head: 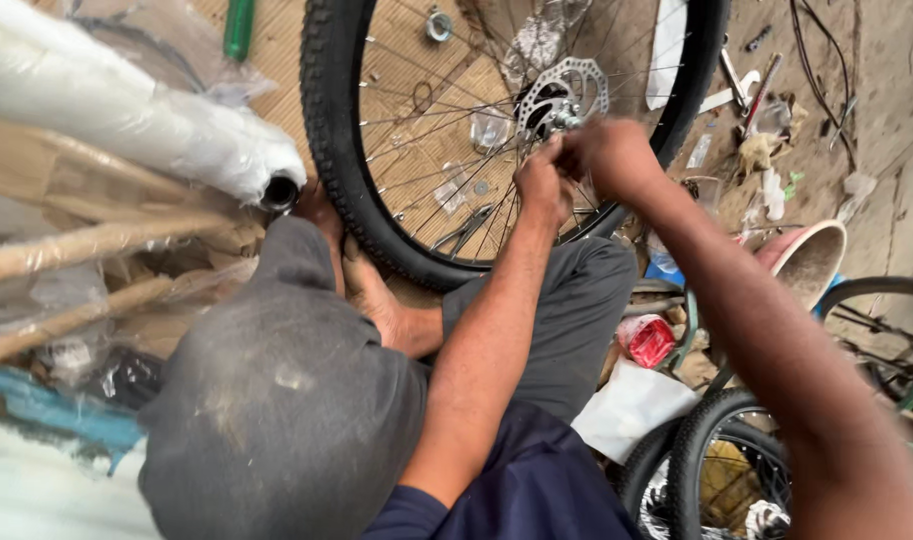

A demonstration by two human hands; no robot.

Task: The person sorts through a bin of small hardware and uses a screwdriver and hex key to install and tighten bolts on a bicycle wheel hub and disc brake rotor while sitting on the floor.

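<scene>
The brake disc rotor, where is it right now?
Upper middle of the head view, at the wheel hub: the rotor sits just above both hands.

A small red crumpled plastic packet (647, 340) lies on the floor at right. Just below it sits a flat white plastic bag (632, 408). At far left, a long tube wrapped in white plastic film (127, 110) lies above brown paper-wrapped tubes under clear film (97, 240).

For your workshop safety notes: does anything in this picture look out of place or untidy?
Yes. Pliers, a nut and small bags lie loose on the floor under the wheel both hands work on.
</scene>
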